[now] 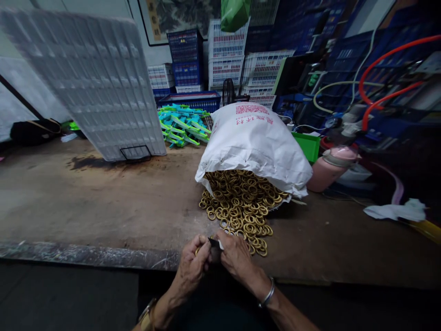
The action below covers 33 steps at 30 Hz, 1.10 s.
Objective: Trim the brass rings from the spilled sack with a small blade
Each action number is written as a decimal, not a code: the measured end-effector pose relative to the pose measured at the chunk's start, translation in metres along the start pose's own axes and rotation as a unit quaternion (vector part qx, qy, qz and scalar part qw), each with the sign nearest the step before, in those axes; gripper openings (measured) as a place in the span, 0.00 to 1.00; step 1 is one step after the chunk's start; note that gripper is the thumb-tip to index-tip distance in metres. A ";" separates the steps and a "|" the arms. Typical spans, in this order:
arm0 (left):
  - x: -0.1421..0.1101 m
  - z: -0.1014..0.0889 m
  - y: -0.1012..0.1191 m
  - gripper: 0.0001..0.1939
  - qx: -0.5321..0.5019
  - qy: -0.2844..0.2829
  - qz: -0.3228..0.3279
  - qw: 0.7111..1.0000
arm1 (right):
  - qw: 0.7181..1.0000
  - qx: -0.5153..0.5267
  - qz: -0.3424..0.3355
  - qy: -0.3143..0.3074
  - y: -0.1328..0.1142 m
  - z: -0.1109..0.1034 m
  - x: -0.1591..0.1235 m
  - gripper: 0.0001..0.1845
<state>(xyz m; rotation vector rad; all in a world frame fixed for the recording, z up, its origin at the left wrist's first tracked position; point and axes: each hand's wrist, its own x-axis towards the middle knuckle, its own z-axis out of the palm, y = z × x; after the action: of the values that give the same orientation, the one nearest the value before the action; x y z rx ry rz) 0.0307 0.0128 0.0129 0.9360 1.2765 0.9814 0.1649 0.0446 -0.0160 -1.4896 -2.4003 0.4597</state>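
At the table's near edge, my left hand [193, 258] is closed on a brass-coloured ring [197, 251], mostly covered by the fingers. My right hand [238, 258] grips what looks like a small knife [214, 242], with a dark pointed blade and a white part by the thumb. The blade's tip meets the left fingertips. Just beyond my hands, many similar rings [237, 214] spill in a heap from the mouth of a white woven sack [255, 142] lying on its side.
The brown wooden table [103, 202] has a worn front edge. A tall stack of translucent ribbed trays [103, 87] stands left. Teal and green plastic pieces [184, 126] lie behind. To the right are a pink bottle [332, 168], red hoses [370, 87] and a white cloth [396, 210]. Crates [227, 53] stand at the back.
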 end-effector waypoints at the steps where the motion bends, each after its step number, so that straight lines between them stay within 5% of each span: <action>1: -0.002 -0.001 0.000 0.19 -0.003 -0.001 -0.006 1.000 | 1.000 -0.008 0.006 -0.002 -0.001 0.000 0.001 0.13; 6: -0.014 -0.007 -0.003 0.16 -0.065 -0.062 -0.040 0.995 | 0.994 -0.063 0.085 -0.012 -0.001 -0.011 0.014 0.13; 9: -0.013 -0.012 -0.009 0.14 -0.179 -0.081 -0.057 0.979 | 0.994 -0.073 0.077 0.002 -0.001 -0.017 0.025 0.13; 19: -0.003 -0.033 -0.021 0.12 -0.288 -0.044 -0.079 0.953 | 0.983 -0.158 0.087 -0.021 -0.008 0.003 0.063 0.11; 28: 0.010 -0.043 -0.030 0.10 -0.409 -0.012 -0.157 0.899 | 0.979 -0.181 0.088 0.005 -0.007 0.007 0.058 0.12; 33: 0.016 -0.039 -0.027 0.09 -0.383 -0.005 -0.124 0.916 | 0.990 -0.112 0.074 0.029 -0.002 -0.001 0.056 0.11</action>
<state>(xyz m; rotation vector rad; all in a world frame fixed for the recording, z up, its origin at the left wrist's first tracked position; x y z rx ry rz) -0.0056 0.0197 -0.0208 0.1631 0.8474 1.1375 0.1397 0.0943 -0.0110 -1.7594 -2.3697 0.1785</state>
